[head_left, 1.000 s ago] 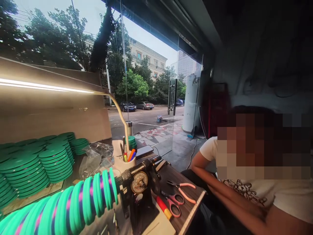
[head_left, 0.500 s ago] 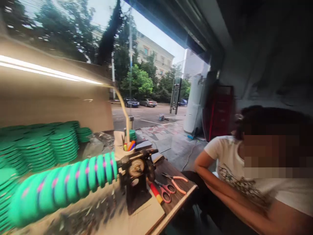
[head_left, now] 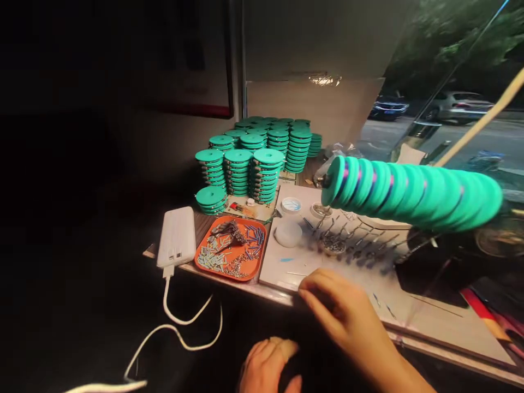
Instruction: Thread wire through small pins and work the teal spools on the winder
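Note:
My right hand (head_left: 339, 305) rests at the near edge of a white board (head_left: 434, 316), its fingers bent and smeared by motion. My left hand (head_left: 266, 365) is low in front of the table, curled into a loose fist around something dark I cannot make out. Just beyond the right hand lie a row of small metal pins (head_left: 360, 240) and two white round lids (head_left: 289, 232). A long row of teal discs threaded on a rod (head_left: 413, 191) hangs above the board.
Stacks of teal discs (head_left: 254, 158) stand at the back of the table. An orange tray (head_left: 204, 262) holds several small tubes. A white power bank (head_left: 177, 237) lies at the left edge, its cable (head_left: 180, 322) hanging down. The room to the left is dark.
The view has swung from the street window and a seated person on the right, down and left to the table. Both my hands have come into view.

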`<state>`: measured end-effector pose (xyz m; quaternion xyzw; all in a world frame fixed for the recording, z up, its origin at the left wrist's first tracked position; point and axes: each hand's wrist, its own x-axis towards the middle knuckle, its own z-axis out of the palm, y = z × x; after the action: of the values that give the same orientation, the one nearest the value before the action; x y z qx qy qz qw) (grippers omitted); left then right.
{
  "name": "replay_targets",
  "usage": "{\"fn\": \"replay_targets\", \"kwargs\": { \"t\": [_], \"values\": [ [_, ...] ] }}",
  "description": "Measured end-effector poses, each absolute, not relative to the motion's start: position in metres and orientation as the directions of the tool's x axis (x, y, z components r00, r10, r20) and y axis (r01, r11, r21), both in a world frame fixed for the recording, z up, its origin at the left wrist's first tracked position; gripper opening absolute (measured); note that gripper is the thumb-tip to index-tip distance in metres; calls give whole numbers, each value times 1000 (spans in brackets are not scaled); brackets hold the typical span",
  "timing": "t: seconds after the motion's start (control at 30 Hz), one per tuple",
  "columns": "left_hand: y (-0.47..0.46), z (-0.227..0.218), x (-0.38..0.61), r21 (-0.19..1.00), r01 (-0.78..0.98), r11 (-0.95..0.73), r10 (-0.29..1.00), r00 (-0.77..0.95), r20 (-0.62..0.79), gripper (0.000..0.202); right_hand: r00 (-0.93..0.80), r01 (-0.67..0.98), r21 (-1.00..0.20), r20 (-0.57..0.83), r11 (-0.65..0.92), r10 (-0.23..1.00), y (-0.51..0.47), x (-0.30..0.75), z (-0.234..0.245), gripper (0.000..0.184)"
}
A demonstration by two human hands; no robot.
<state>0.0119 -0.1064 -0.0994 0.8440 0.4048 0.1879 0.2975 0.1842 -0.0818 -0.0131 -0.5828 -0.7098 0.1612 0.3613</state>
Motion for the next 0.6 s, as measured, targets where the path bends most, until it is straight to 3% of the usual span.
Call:
{"fn": "replay_targets", "kwargs": {
  "t": [0.2, 0.47, 0.6],
  "values": [
    [-98, -68, 19, 618, 453, -643, 749, 543, 380, 31, -49, 792, -596, 151, 131, 987, -75, 182, -9, 15],
    [-92, -67, 27, 325, 650, -687, 724, 574, 382, 53, -16, 778, -626, 61, 50, 998, -74, 185, -9, 17],
    [-90, -70, 31, 264, 707, -657, 742, 543, 394, 55, 6, 792, -611, 47, 24, 999, -72, 183, -11, 16]
  ]
}}
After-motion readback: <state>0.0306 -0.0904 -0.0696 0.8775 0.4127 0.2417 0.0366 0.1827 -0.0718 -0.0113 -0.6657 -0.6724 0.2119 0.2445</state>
